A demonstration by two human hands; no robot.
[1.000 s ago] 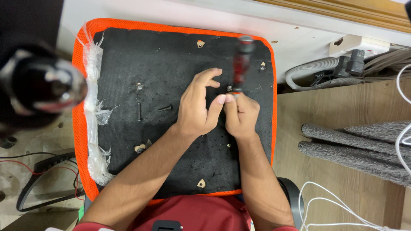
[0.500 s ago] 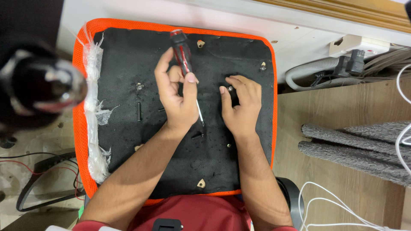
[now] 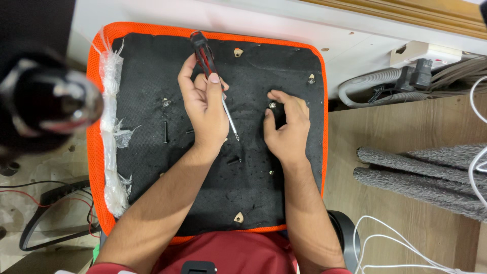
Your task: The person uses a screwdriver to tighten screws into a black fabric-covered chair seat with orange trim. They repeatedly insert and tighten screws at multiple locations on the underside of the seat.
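An upturned chair seat [image 3: 152,61] with a black underside and orange mesh rim lies across my lap. My left hand [image 3: 203,109] grips a red-and-black screwdriver [image 3: 205,56] by its handle; the metal shaft points down and right, its tip near the seat's middle. My right hand [image 3: 286,127] rests on the right half of the seat, thumb and fingers pinched around a small screw [image 3: 273,105] standing in the black surface. A loose black screw [image 3: 165,132] lies left of my left hand, another [image 3: 234,161] below it.
Torn clear plastic wrap [image 3: 112,132] clings to the seat's left edge. A blurred dark round object [image 3: 43,101] hangs close at left. Grey hose and a wall socket [image 3: 421,61] sit upper right, grey fabric [image 3: 421,172] and white cables [image 3: 406,248] on the wooden floor at right.
My left hand has taken the screwdriver away from the right side and carried it to the seat's upper middle. My right hand stays at the screw, fingers now pinching it.
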